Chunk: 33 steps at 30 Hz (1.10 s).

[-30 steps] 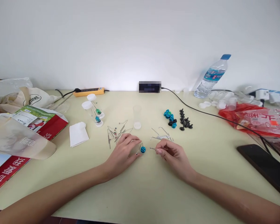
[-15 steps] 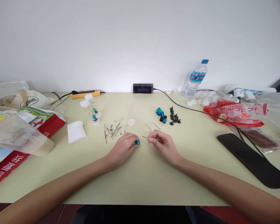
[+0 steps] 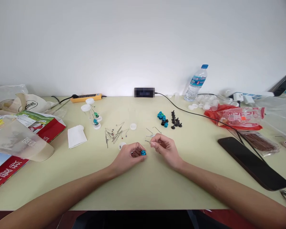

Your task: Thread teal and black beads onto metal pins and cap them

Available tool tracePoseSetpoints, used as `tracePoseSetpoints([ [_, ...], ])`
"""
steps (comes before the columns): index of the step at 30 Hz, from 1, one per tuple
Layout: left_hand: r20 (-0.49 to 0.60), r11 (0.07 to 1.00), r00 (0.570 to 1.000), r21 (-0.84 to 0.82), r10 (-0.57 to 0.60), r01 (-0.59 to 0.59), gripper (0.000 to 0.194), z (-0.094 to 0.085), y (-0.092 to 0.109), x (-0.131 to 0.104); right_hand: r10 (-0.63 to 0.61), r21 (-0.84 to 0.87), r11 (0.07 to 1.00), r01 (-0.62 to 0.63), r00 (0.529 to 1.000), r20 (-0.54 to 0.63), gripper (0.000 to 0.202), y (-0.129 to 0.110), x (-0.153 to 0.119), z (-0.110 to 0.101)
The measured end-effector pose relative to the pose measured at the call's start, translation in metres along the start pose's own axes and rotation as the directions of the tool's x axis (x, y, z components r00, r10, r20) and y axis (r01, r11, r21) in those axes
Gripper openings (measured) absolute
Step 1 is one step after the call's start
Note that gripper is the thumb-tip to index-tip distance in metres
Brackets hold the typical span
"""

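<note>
My left hand [image 3: 130, 156] is closed round a small blue knob-like part [image 3: 143, 153] with a thin bent metal wire standing out of it. Facing it from the right, my right hand [image 3: 165, 148] pinches a thin metal pin [image 3: 147, 141] between thumb and fingertips. Just beyond the right fingers lie a few bent metal pins [image 3: 153, 130]. Behind my left hand is a loose heap of bent wires with small beads [image 3: 114, 135]. A white cap [image 3: 121, 145] lies partly hidden by that hand, and another white cap [image 3: 133, 126] is farther back.
Blue parts [image 3: 162, 117] and black parts [image 3: 175, 120] lie in clusters at right of centre. Two clear vials with white caps [image 3: 85, 108] stand at left near folded tissue [image 3: 76, 136]. A black cable [image 3: 188, 109] crosses towards a dark phone [image 3: 252, 163]. A water bottle [image 3: 195, 83] leans on the wall.
My left hand has turned and come slightly nearer me, bringing the blue part into fuller view and uncovering a white cap behind it. My right hand keeps its pinch. The view has shifted slightly.
</note>
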State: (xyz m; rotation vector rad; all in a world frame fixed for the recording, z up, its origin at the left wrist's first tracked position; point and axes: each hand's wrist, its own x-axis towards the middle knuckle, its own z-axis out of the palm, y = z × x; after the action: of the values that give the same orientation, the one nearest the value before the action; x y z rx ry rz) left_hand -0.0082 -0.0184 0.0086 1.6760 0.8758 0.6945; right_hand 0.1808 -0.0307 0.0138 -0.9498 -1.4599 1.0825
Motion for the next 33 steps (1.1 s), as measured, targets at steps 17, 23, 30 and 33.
tracePoseSetpoints([
  [17, -0.056, 0.999, 0.998, -0.028, -0.021, 0.02, 0.014, -0.017, -0.001, 0.005, 0.008, -0.074, 0.997, -0.011, 0.999, -0.036, 0.015, -0.001, 0.003, 0.002],
  [23, -0.017, 0.991, 0.999, -0.125, -0.045, 0.043, 0.024, -0.014, 0.001, 0.002, 0.023, -0.1, 0.995, -0.029, 0.998, -0.056, 0.016, 0.0, 0.005, 0.001],
  [30, -0.003, 0.971, 0.998, -0.233, -0.055, 0.053, 0.018, -0.015, 0.002, 0.002, 0.017, -0.112, 0.993, -0.021, 0.999, -0.039, 0.015, 0.001, 0.006, 0.0],
  [33, -0.013, 0.957, 0.999, -0.288, -0.051, 0.045, 0.022, -0.015, 0.001, 0.003, 0.042, -0.119, 0.992, -0.047, 0.998, -0.044, 0.016, 0.001, 0.006, 0.0],
])
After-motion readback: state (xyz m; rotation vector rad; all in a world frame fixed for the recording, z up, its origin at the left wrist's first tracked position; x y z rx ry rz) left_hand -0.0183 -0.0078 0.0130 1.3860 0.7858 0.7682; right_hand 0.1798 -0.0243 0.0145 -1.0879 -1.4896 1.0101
